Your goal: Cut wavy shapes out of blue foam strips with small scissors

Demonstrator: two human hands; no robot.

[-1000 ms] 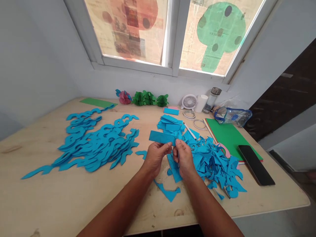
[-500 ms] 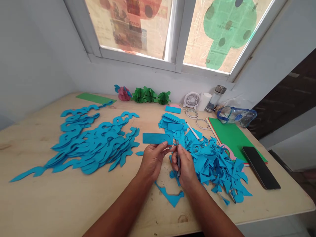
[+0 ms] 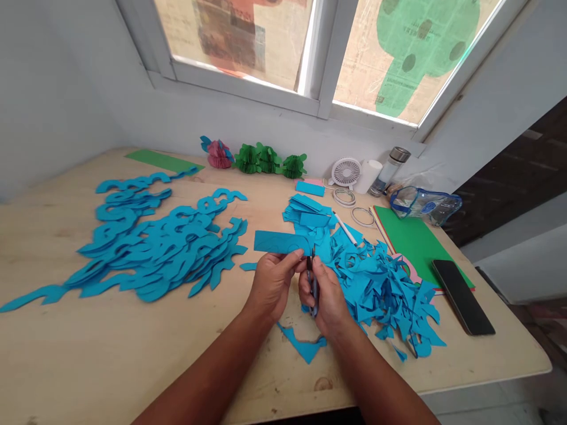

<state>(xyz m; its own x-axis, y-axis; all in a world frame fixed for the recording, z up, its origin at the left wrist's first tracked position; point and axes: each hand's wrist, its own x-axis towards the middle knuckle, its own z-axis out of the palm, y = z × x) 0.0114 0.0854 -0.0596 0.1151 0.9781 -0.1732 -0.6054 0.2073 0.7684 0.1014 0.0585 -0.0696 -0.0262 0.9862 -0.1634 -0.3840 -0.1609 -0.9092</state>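
Note:
Between thumb and fingers, my left hand (image 3: 275, 283) pinches a blue paper strip (image 3: 279, 241) that has curved pencil lines on it. My right hand (image 3: 325, 292) is closed around dark-handled scissors (image 3: 313, 286), their blades pointing away from me at the right end of the strip. Whether the blades have entered the paper is hard to make out. A curved blue offcut (image 3: 305, 348) lies on the table just below the hands. To the left spreads a heap of wavy blue cut-outs (image 3: 163, 254); right of my hands is a pile of blue scraps (image 3: 385, 295).
Behind the hands lie stacked blue strips (image 3: 308, 206) and a white pen (image 3: 345, 228). A phone (image 3: 463, 297) and green paper (image 3: 410, 239) are at the right. Along the wall stand paper ornaments (image 3: 266, 159), a small fan (image 3: 346, 172) and a bottle (image 3: 390, 171).
The scissors in my right hand have come closer to the strip's right end, and the left hand still pinches the paper. The camera view has shifted slightly.

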